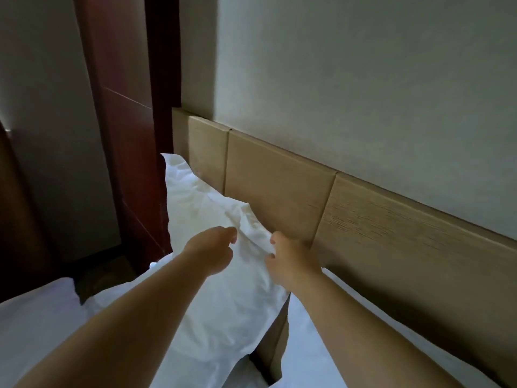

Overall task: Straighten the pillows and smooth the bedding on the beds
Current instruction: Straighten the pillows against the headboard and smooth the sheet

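A white pillow (212,219) leans upright against the tan wooden headboard (274,180), its cover creased near the top. My right hand (291,259) pinches the pillow's upper right edge, next to the headboard. My left hand (212,253) rests on the pillow's front face with its fingers curled and nothing visibly held. A second white pillow (349,331) lies flat at the lower right, below the headboard. White bedding (33,326) fills the lower left.
A dark red wooden door frame or cabinet (123,135) stands left of the bed, with dark floor (106,273) in the gap beside it. A pale wall (363,93) rises above the headboard.
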